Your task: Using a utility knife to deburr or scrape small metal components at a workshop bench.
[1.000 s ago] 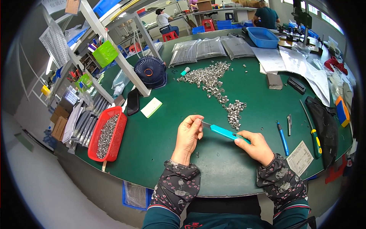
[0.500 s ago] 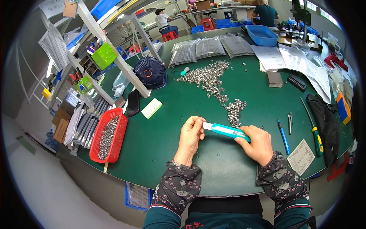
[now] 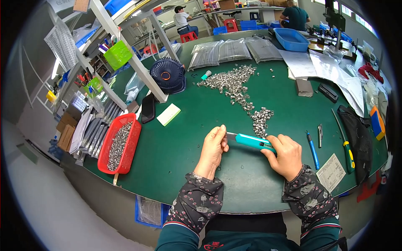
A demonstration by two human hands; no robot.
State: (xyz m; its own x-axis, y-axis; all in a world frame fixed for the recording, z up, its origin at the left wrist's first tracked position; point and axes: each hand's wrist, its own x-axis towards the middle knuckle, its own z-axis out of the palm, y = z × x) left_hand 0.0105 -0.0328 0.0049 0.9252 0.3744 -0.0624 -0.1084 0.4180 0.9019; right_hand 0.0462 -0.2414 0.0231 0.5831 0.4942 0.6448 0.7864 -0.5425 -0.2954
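My right hand (image 3: pixel 285 155) is wrapped round the handle of a teal utility knife (image 3: pixel 251 141), held level above the near part of the table. The knife's blade points left and reaches the fingers of my left hand (image 3: pixel 212 148). Those fingers are closed in a pinch at the blade's tip; whatever small thing they may hold is hidden. Just beyond the knife lies a cluster of small metal rings (image 3: pixel 261 119). It trails back into a larger spread of the same rings (image 3: pixel 234 85), with a small teal-capped piece (image 3: pixel 206 75) at its left edge.
A red plastic basket (image 3: pixel 135 144) of small metal parts stands left, near a phone (image 3: pixel 148 108) and a fan (image 3: pixel 167 75). On the right lie a blue pen-like tool (image 3: pixel 312 149), a screwdriver (image 3: pixel 349 155) and a paper slip (image 3: pixel 331 172). Bagged tubes (image 3: pixel 235 51) line the back.
The knife has turned slightly in my right hand, and its blade looks darker, no longer glaring white. My left fingertips have risen a little. The whole view has shifted slightly.
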